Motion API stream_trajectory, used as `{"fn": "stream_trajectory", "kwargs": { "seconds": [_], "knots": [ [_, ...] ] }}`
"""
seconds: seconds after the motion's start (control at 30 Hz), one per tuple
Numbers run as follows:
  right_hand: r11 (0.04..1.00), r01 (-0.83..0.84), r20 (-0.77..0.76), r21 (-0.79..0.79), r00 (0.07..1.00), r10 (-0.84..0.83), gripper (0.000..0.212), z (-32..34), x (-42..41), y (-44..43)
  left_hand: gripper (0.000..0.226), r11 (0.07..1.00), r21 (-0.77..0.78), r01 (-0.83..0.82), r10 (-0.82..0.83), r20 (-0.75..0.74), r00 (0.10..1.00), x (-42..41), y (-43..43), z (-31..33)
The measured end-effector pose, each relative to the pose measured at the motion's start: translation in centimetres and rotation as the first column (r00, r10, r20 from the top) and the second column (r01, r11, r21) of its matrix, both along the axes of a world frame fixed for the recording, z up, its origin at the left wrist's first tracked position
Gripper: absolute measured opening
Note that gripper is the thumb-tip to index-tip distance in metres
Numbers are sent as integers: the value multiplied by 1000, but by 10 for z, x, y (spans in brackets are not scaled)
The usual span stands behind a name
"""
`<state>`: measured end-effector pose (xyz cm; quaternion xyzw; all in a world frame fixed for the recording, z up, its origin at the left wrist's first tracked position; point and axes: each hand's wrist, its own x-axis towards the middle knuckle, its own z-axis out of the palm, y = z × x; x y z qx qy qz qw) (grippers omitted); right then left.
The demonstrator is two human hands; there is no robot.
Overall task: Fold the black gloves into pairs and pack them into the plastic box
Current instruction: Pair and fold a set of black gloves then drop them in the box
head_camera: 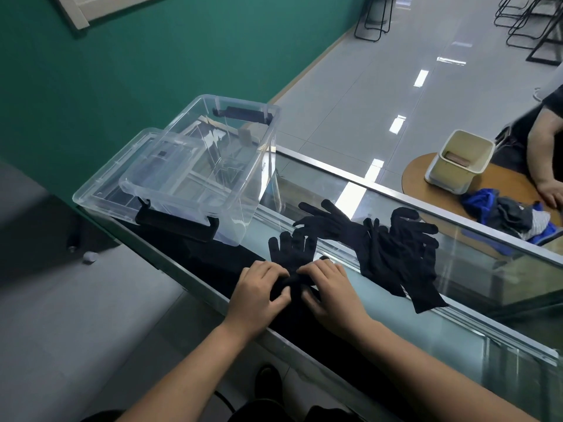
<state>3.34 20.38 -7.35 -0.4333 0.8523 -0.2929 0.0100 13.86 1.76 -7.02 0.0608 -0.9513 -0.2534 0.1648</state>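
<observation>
Pinching the flat black fabric glove (292,254) with both hands' closed fingers (274,274), I am rolling its cuff on the glass tabletop (344,269) so it fits the clear plastic box (213,166).

Left hand (259,295) and right hand (330,289) pinch the cuff of one black glove (291,251) on the glass counter (457,324); glove pile (396,254) beside; clear plastic box (207,166) stands open, empty.
</observation>
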Motion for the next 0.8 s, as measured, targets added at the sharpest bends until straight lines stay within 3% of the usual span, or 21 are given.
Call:
{"fn": "stream_trajectory", "kwargs": {
  "seconds": [0.17, 0.3, 0.57, 0.7, 0.8],
  "knots": [
    [987, 128, 196, -101, 975, -106, 20, 8, -3, -7, 19, 948, 293, -120, 91, 110, 990, -8, -2, 9],
    [968, 231, 228, -100, 952, -204, 16, 7, -12, -13, 10, 916, 355, -187, 143, 145, 979, -17, -4, 13],
    [955, 246, 78, -165, 969, -235, 16, -9, -21, -17, 12, 949, 248, -194, 195, 20, 981, -25, -4, 11],
    [976, 160, -187, -150, 964, -187, 9, -13, -16, -17, 22, 998, -48, -30, 26, -81, 996, -20, -5, 6],
    [994, 34, -306, -104, 950, -64, 11, -16, -13, -12, 22, 994, -104, 22, -31, -86, 996, -15, -8, 2]
  ]
}}
